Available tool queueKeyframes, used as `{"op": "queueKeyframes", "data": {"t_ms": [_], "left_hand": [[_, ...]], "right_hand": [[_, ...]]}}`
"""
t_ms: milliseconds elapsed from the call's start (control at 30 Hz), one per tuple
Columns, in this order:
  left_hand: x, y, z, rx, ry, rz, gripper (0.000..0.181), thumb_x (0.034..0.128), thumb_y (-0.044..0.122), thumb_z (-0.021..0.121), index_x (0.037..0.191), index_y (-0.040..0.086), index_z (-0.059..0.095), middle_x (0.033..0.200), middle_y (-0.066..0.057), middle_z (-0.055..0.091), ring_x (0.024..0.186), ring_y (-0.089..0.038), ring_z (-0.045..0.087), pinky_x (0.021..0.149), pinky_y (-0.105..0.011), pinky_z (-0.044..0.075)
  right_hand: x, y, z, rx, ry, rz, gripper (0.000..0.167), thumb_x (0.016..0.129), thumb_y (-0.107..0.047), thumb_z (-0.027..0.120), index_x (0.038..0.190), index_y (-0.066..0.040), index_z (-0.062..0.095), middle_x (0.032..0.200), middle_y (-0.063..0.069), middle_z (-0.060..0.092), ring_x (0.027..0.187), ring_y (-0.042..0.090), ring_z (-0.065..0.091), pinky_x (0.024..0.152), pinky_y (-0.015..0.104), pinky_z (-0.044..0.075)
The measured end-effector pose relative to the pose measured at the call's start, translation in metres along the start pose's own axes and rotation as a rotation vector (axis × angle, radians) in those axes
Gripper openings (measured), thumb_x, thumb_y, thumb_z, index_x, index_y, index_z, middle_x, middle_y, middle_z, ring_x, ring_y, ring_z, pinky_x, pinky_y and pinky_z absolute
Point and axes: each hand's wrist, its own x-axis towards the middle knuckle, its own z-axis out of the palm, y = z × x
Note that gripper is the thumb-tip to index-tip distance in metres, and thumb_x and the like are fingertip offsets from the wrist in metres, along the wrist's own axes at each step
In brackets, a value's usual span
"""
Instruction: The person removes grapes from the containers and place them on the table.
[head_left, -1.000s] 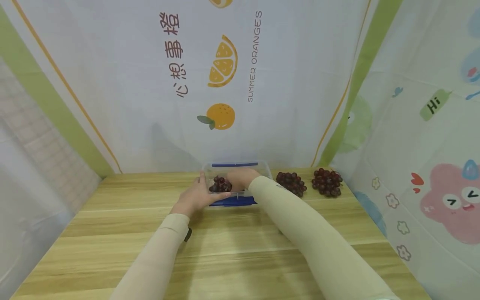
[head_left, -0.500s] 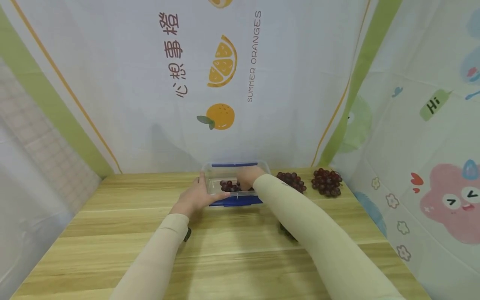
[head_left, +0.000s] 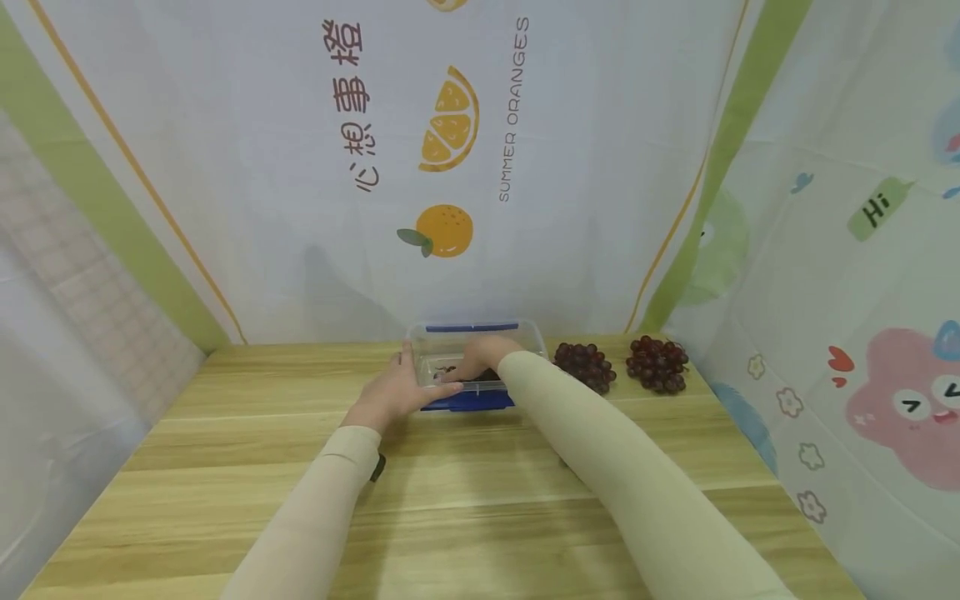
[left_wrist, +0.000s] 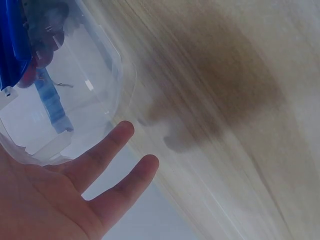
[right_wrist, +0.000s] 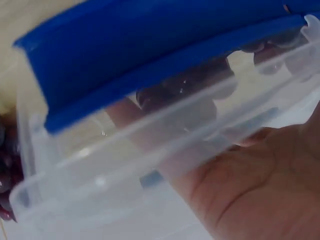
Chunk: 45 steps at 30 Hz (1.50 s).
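A clear plastic box [head_left: 537, 335] with blue clip flaps [head_left: 471, 401] stands at the back of the table. My left hand [head_left: 393, 390] steadies its left front corner, thumb along the front rim; in the left wrist view two fingers [left_wrist: 125, 192] are straight and spread beside the box. My right hand [head_left: 483, 354] reaches inside the box. Through the wall, the right wrist view shows its thumb against a bunch of dark red grapes [right_wrist: 182, 92], which the hand holds. In the head view the hand mostly hides this bunch; its stem [head_left: 446, 369] shows at the left.
Two more bunches of grapes lie right of the box, one close to it [head_left: 585, 367], the other bunch [head_left: 657, 365] farther right. The wooden table [head_left: 465, 500] ends at a hanging cloth [head_left: 262, 208] behind and a patterned cloth [head_left: 832, 350] on the right.
The grapes and my right hand shifted right inside the box, then the hand came back left over them. My left hand has stayed on the corner. The head view has turned slightly.
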Motion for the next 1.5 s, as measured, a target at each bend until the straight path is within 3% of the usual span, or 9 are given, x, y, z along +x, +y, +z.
{"op": "queueKeyframes", "data": {"t_ms": [233, 400, 500, 667, 900, 1033, 1167, 1267, 1500], "left_hand": [[0.000, 0.001, 0.000, -0.008, 0.000, 0.004, 0.151, 0.0726, 0.104, 0.050, 0.171, 0.007, -0.012, 0.177, -0.029, 0.012, 0.153, -0.053, 0.040, 0.114, -0.070, 0.045], [-0.001, 0.002, -0.001, -0.015, 0.005, -0.001, 0.152, 0.0716, 0.105, 0.051, 0.171, 0.007, -0.011, 0.177, -0.029, 0.012, 0.153, -0.053, 0.040, 0.113, -0.070, 0.045], [-0.001, 0.002, -0.001, -0.007, 0.013, 0.003, 0.152, 0.0721, 0.104, 0.051, 0.171, 0.006, -0.010, 0.177, -0.029, 0.013, 0.152, -0.053, 0.042, 0.111, -0.069, 0.047], [-0.002, 0.004, 0.000, -0.005, 0.016, 0.012, 0.151, 0.0732, 0.103, 0.051, 0.171, 0.006, -0.009, 0.176, -0.030, 0.015, 0.150, -0.053, 0.045, 0.109, -0.067, 0.050], [-0.003, 0.004, 0.000, 0.006, 0.020, 0.006, 0.151, 0.0732, 0.104, 0.051, 0.171, 0.006, -0.009, 0.176, -0.030, 0.016, 0.150, -0.052, 0.046, 0.107, -0.066, 0.051], [-0.004, 0.004, -0.001, 0.026, 0.025, -0.001, 0.151, 0.0735, 0.104, 0.050, 0.171, 0.004, -0.008, 0.175, -0.030, 0.017, 0.145, -0.052, 0.051, 0.099, -0.063, 0.056], [-0.005, 0.005, -0.002, 0.034, 0.022, -0.007, 0.149, 0.0746, 0.102, 0.051, 0.171, 0.005, -0.006, 0.176, -0.030, 0.017, 0.131, -0.049, 0.064, 0.078, -0.052, 0.061], [-0.006, 0.006, -0.003, 0.036, 0.020, -0.011, 0.148, 0.0756, 0.101, 0.053, 0.171, 0.005, -0.006, 0.176, -0.029, 0.018, 0.125, -0.046, 0.068, 0.066, -0.043, 0.058], [-0.006, 0.006, -0.003, 0.043, 0.020, -0.009, 0.148, 0.0751, 0.102, 0.052, 0.171, 0.004, -0.005, 0.175, -0.030, 0.019, 0.135, -0.049, 0.062, 0.073, -0.046, 0.060]], "right_hand": [[0.007, 0.008, 0.005, 0.026, -0.029, -0.010, 0.088, 0.096, -0.075, 0.057, 0.160, -0.015, 0.050, 0.172, 0.009, 0.040, 0.158, 0.035, 0.040, 0.128, 0.054, 0.036], [0.006, 0.013, 0.016, 0.144, 0.050, 0.013, 0.075, 0.099, -0.061, 0.065, 0.155, -0.011, 0.057, 0.167, 0.014, 0.046, 0.154, 0.039, 0.044, 0.126, 0.057, 0.038], [0.013, 0.014, 0.030, 0.205, 0.145, 0.021, 0.066, 0.100, -0.056, 0.067, 0.146, -0.009, 0.066, 0.158, 0.014, 0.058, 0.145, 0.039, 0.056, 0.121, 0.056, 0.045], [0.018, 0.014, 0.045, 0.221, 0.293, 0.024, 0.066, 0.096, -0.056, 0.072, 0.142, -0.009, 0.068, 0.148, 0.011, 0.067, 0.132, 0.033, 0.066, 0.114, 0.051, 0.052], [0.013, 0.007, 0.045, 0.223, 0.310, 0.075, 0.051, 0.101, -0.043, 0.071, 0.141, -0.011, 0.069, 0.140, 0.009, 0.071, 0.108, 0.025, 0.067, 0.100, 0.047, 0.057], [0.004, 0.005, 0.043, 0.237, 0.343, 0.071, 0.046, 0.100, -0.039, 0.073, 0.135, -0.008, 0.071, 0.133, 0.012, 0.073, 0.102, 0.026, 0.068, 0.096, 0.046, 0.059], [0.002, 0.004, 0.045, 0.271, 0.380, 0.062, 0.040, 0.101, -0.034, 0.073, 0.131, -0.008, 0.073, 0.127, 0.013, 0.074, 0.098, 0.027, 0.069, 0.090, 0.047, 0.060], [0.003, 0.005, 0.047, 0.296, 0.395, 0.056, 0.037, 0.101, -0.030, 0.073, 0.130, -0.008, 0.073, 0.127, 0.012, 0.074, 0.098, 0.027, 0.069, 0.089, 0.047, 0.060], [0.003, 0.006, 0.048, 0.374, 0.453, 0.013, 0.040, 0.098, -0.027, 0.077, 0.133, -0.008, 0.069, 0.128, 0.013, 0.072, 0.112, 0.031, 0.071, 0.097, 0.050, 0.060]]}}
